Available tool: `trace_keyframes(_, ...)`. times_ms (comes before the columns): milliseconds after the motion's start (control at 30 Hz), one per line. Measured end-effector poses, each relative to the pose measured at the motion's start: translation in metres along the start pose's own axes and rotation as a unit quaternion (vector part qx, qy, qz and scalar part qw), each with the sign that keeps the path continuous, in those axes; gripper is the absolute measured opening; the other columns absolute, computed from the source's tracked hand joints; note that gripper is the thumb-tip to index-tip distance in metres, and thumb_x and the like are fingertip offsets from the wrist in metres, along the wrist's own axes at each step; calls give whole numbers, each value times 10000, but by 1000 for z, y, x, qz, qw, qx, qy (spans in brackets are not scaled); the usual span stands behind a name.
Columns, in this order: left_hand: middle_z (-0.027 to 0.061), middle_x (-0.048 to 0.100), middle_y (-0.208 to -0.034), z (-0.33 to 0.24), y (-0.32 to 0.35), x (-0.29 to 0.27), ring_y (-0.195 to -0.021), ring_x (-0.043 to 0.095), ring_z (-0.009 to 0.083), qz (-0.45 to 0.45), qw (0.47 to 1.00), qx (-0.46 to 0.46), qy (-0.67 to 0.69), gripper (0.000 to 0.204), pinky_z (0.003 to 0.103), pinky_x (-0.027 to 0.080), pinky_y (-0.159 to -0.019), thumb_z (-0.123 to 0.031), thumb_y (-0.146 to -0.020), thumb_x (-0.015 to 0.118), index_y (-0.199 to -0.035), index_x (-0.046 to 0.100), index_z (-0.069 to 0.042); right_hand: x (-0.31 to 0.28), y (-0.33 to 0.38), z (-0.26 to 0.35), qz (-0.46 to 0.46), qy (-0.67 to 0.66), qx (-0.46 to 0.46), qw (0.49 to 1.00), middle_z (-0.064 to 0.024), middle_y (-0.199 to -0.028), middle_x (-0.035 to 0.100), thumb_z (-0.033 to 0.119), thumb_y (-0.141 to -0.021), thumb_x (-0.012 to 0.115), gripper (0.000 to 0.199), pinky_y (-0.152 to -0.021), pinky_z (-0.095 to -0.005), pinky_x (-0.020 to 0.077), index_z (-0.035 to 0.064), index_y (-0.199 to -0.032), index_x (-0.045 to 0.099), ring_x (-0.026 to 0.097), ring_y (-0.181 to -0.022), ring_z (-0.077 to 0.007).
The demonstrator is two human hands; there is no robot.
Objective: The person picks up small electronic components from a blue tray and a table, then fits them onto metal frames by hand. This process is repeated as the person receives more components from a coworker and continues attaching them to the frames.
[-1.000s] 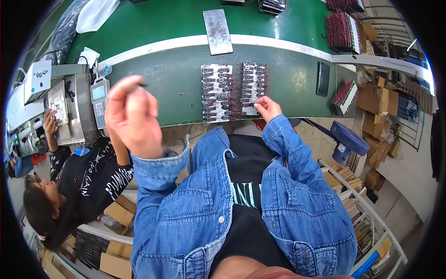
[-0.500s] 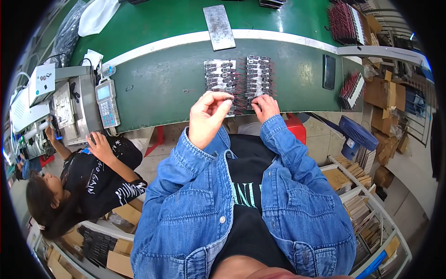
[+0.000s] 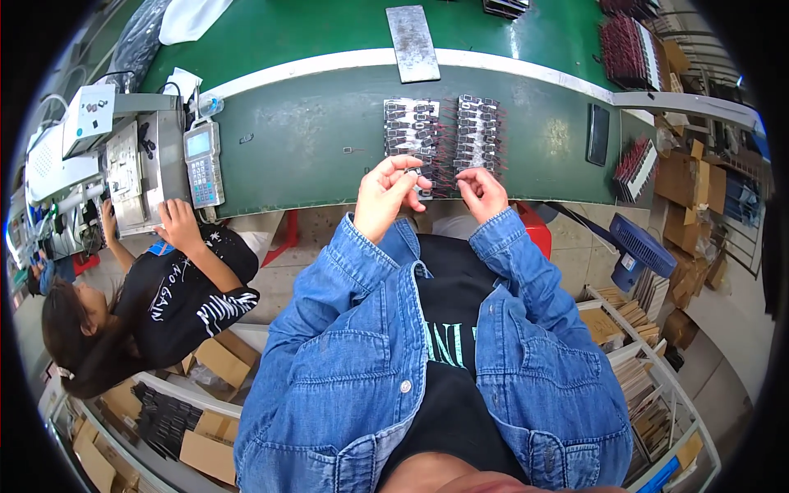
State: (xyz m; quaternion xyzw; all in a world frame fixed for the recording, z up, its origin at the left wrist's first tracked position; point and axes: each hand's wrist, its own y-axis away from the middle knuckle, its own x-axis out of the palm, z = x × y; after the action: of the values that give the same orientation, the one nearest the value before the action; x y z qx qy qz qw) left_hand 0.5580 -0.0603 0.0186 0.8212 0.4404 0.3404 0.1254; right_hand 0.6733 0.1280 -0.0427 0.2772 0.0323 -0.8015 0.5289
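Observation:
My left hand (image 3: 386, 195) is raised at the near edge of the green bench (image 3: 312, 140), its fingertips pinched on a small dark part by the left tray of parts (image 3: 411, 135). My right hand (image 3: 482, 191) rests with curled fingers at the near end of the right tray of parts (image 3: 478, 135), touching the red-wired pieces there. Whether it grips one I cannot tell. Both trays lie side by side, filled with rows of small black parts with red wires. Blue denim sleeves cover both my forearms.
A co-worker in a black shirt (image 3: 177, 283) sits at my left, one hand by a grey keypad device (image 3: 201, 164) and a machine (image 3: 136, 168). A grey metal plate (image 3: 411, 33) lies further back. A blue fan (image 3: 641, 246), cardboard boxes and shelves stand at right.
My left hand came down from high at the left to the left tray and now pinches a small part. My right hand stayed at the right tray.

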Motion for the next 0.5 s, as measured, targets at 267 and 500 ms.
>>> trace_keyframes(267,86,636,-846,23,7,-29,-621,553,76,-50,998,30,-30,278,259,535,-632,-102,-933,477,-1186,542,-5,7,6,-56,15,212,-200,956,-88,-826,591,43,-773,647,121,-692,-333,487,54,-892,628,582,-769,-249)
trace_keyframes(500,73,636,-837,34,7,-32,-629,546,60,-42,996,25,-78,258,230,514,-614,-117,-940,480,-1161,555,-8,17,8,-53,-8,261,-209,942,-86,-899,588,59,-756,662,199,-752,-361,485,67,-948,611,569,-864,-277)
